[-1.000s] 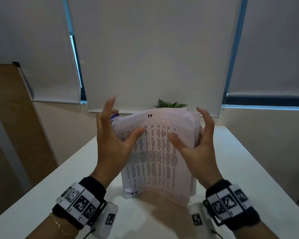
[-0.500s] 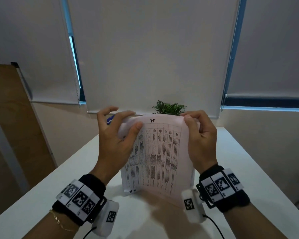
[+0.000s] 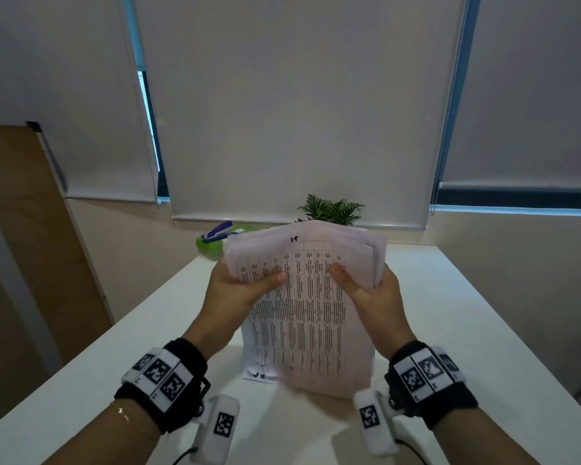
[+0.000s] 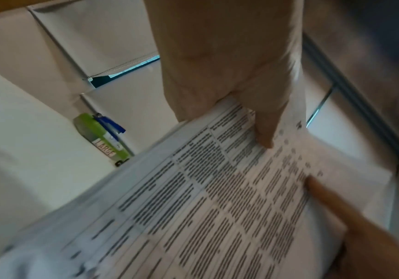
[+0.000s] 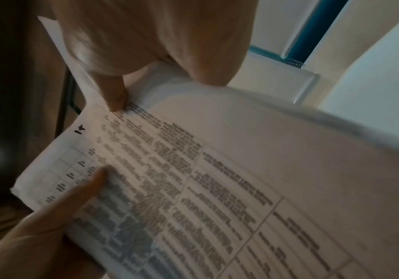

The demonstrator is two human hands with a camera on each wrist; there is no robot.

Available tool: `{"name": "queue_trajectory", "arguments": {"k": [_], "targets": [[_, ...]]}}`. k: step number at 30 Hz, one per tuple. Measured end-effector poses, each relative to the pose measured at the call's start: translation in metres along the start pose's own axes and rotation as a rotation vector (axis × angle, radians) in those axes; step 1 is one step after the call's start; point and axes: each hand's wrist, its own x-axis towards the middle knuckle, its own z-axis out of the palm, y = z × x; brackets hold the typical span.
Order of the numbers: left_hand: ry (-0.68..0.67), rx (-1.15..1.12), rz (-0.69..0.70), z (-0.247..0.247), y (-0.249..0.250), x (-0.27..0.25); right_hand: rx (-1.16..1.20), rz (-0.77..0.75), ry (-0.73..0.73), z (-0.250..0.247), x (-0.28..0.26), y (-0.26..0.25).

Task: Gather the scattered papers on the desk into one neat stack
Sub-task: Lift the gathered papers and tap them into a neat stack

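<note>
A thick bundle of printed papers (image 3: 302,317) stands on end on the white desk (image 3: 467,330), its top sheet a table of dark text facing me. My left hand (image 3: 245,286) grips the bundle's left side, thumb across the front sheet. My right hand (image 3: 366,290) grips the right side the same way, its other fingers hidden behind the sheets. In the left wrist view the papers (image 4: 217,207) fill the lower frame under the left thumb. In the right wrist view the bundle (image 5: 217,188) shows a blurred upper edge. The sheets' top edges are uneven.
A green box (image 3: 212,245) with a blue stapler (image 3: 217,231) on top sits at the desk's far left corner, also seen as the green box (image 4: 98,136) in the left wrist view. A small potted plant (image 3: 331,208) stands behind the papers. Window blinds cover the wall beyond.
Both hands have slid down from the bundle's top corners to its sides. The papers now sit lower in view, with the bottom edge blurred at the desk.
</note>
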Motion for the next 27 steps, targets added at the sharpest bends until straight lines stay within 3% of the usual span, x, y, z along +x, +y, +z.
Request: {"name": "queue_trajectory", "arguments": {"k": [9,11,14,20,23,25,27], "targets": [[0.219,0.204,0.191,0.021,0.008,0.005,-0.018,-0.191,0.195,0.023,0.001,-0.034],[0.239,0.256,0.115,0.021,-0.003,-0.002,-0.076,-0.147,0.174,0.023,-0.009,-0.025],[0.191,0.34,-0.041,0.02,-0.024,-0.015,-0.17,-0.066,0.18,0.021,-0.025,-0.002],[0.221,0.316,0.026,0.026,-0.016,-0.012,-0.145,-0.126,0.234,0.021,-0.017,-0.006],[0.156,0.384,-0.052,0.019,-0.018,-0.02,-0.171,-0.062,0.206,0.014,-0.028,0.002],[0.138,0.385,-0.014,0.013,-0.016,-0.022,-0.168,-0.036,0.197,0.009,-0.033,0.008],[0.147,0.379,0.129,0.009,-0.006,-0.018,-0.142,-0.055,0.188,0.007,-0.031,0.006]]}}
